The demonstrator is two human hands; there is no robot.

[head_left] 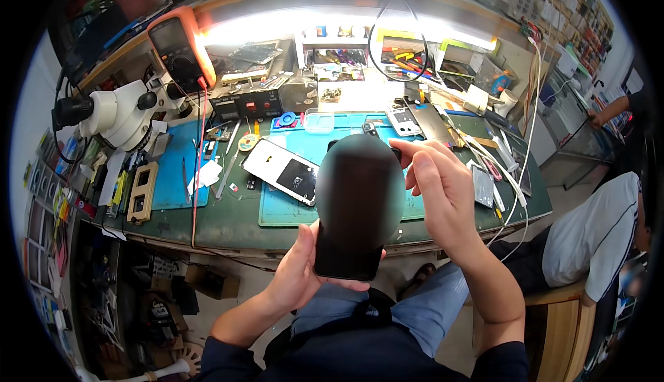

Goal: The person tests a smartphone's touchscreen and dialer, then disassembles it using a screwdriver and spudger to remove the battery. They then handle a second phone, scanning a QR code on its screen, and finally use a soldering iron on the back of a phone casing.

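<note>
A black smartphone (347, 263) is held up over the bench's near edge, its dark screen toward me. My left hand (294, 275) is closed around its lower end, thumb along the left side. A blurred oval covers most of the screen. At the phone's upper right corner is my right hand (443, 192), its fingers curled and drawn together. Its index fingertip meets that corner; whether anything small is pinched there is hidden. Behind the phone, a white phone shell (273, 164) with a black section lies partly on the blue work mat (277, 214).
A microscope (114, 115) and an orange-rimmed multimeter (181, 53) stand at the left. Tools and pale cables (508, 205) crowd the right side. Another opened phone (403, 122) lies farther back. At the right edge sits another person (588, 233), close to the bench.
</note>
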